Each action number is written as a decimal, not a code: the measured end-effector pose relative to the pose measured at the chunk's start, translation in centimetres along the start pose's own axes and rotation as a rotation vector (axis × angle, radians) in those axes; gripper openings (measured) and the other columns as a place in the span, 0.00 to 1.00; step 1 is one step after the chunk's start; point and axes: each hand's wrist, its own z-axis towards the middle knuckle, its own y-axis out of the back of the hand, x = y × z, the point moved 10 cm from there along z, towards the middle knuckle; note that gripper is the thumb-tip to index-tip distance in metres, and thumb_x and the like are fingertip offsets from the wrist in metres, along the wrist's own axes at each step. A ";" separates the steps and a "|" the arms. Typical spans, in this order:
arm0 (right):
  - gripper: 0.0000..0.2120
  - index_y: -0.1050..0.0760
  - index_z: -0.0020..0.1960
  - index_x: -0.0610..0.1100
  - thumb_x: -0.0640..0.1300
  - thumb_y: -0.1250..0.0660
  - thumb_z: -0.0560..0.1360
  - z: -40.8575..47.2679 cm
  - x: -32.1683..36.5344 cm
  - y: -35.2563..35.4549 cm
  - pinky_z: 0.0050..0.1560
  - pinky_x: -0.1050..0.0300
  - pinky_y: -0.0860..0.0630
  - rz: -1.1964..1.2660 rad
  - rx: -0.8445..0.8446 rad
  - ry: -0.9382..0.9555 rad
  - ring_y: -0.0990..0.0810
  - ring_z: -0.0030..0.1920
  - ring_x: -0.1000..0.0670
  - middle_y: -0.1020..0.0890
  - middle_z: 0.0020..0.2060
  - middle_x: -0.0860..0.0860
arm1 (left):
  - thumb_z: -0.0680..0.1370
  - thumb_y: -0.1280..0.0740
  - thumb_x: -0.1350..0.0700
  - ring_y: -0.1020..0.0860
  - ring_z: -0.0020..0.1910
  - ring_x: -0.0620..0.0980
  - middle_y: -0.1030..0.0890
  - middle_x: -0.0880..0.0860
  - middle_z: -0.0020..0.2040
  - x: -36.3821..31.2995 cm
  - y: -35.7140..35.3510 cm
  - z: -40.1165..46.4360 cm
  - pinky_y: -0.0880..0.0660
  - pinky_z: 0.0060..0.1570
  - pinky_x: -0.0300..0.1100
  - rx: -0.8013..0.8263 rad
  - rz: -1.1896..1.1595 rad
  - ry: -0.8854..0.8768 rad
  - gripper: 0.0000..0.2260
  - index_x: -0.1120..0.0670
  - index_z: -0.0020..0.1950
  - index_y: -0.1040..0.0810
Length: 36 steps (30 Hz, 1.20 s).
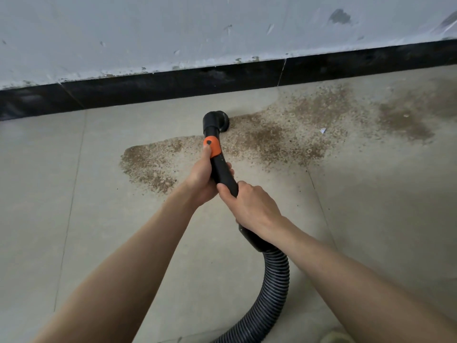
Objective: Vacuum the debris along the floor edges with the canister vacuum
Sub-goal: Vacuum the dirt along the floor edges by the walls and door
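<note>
A pale tiled floor (123,243) is met by a black skirting board (173,82) at twelve o'clock. Brown gritty debris (296,134) is spread from center toward three o'clock. The black vacuum wand (217,159) is gripped by the left hand (201,177) and right hand (249,204), nozzle (217,120) at the debris edge. Slow overlapping passes toward three o'clock are advised.

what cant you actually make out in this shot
- Canister: out of the head view; the hose runs off the bottom edge.
- Nozzle mouth: faces down, hidden by its own body.
- Wand under the right hand: covered.
- Pale scrap in the debris: too small to identify.
</note>
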 end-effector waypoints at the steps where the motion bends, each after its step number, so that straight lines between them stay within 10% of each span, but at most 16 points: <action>1: 0.25 0.30 0.47 0.43 0.65 0.49 0.79 0.1 -0.3 0.4 0.43 0.51 0.23 -0.005 -0.006 -0.007 0.19 0.41 0.43 0.18 0.40 0.45 | 0.81 0.47 0.40 0.28 0.35 0.50 0.28 0.55 0.35 0.1 -0.5 0.2 0.27 0.42 0.43 0.002 0.000 0.001 0.21 0.58 0.50 0.30; 36: 0.23 0.29 0.42 0.45 0.65 0.46 0.78 7.8 -5.5 5.5 0.40 0.48 0.20 0.275 -0.106 -0.018 0.19 0.34 0.45 0.19 0.34 0.47 | 0.82 0.47 0.43 0.27 0.30 0.51 0.27 0.55 0.33 -3.5 -9.0 7.7 0.27 0.34 0.43 -0.078 0.359 -0.119 0.20 0.58 0.43 0.31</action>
